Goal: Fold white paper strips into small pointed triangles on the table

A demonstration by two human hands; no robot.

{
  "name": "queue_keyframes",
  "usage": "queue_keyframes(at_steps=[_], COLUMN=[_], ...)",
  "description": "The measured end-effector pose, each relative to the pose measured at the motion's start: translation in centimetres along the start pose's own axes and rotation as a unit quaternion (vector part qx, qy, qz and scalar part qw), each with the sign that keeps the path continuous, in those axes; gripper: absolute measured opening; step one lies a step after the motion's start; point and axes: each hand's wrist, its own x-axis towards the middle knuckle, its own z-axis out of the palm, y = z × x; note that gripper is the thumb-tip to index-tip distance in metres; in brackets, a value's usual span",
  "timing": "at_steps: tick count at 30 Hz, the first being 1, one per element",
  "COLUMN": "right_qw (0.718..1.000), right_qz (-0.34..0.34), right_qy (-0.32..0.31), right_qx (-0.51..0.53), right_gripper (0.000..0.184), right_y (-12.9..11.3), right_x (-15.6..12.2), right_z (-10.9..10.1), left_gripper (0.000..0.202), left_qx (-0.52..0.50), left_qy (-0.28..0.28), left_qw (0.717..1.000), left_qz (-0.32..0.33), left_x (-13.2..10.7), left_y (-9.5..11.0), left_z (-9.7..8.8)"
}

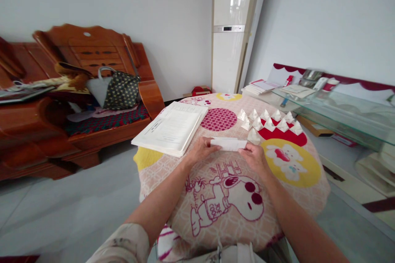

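A folded strip of white paper is held level above the patterned tablecloth. My left hand pinches its left end, thumb on the near side. At the right end, my right hand grips it between thumb and fingers. Just beyond the right hand stand several small folded paper pyramids, in rows on the cloth. One of them, a single paper pyramid, sits nearer than the others, close to the right hand. A thick stack of printed sheets lies to the left of my left hand.
A wooden sofa with a patterned bag on it stands at the left. Behind the table rises a tall white air conditioner. To the right, a glass-topped cabinet carries papers, a metal container and cups, close to the table's edge.
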Motion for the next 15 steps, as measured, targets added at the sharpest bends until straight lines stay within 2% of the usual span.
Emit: queue_keyframes(at_steps=[3,7,9,11,15], right_qw=[0.999,0.98,0.972,0.972,0.978], right_qz=[0.044,0.142,0.175,0.182,0.161], right_qy=[-0.011,-0.082,-0.112,-0.125,-0.126], right_qx=[0.027,0.111,0.112,0.084,0.031], right_gripper=[0.028,0.027,0.025,0.023,0.024], right_y=[0.02,0.05,-0.06,-0.28,-0.7], right_x=[0.06,0.04,-0.01,-0.07,-0.19], right_z=[-0.15,-0.4,-0.55,-0.66,-0.67], left_gripper=[0.042,0.038,0.035,0.031,0.027], left_qx=[-0.035,-0.136,-0.126,-0.085,-0.005], left_qy=[-0.053,-0.073,-0.085,-0.08,-0.018], left_qw=[0.997,0.982,0.976,0.977,0.986], left_qz=[-0.041,-0.112,-0.154,-0.177,-0.167], left_x=[-0.04,-0.09,-0.13,-0.18,-0.27], left_y=[-0.13,-0.45,-0.62,-0.69,-0.35], left_z=[0.06,0.49,0.68,0.74,0.55])
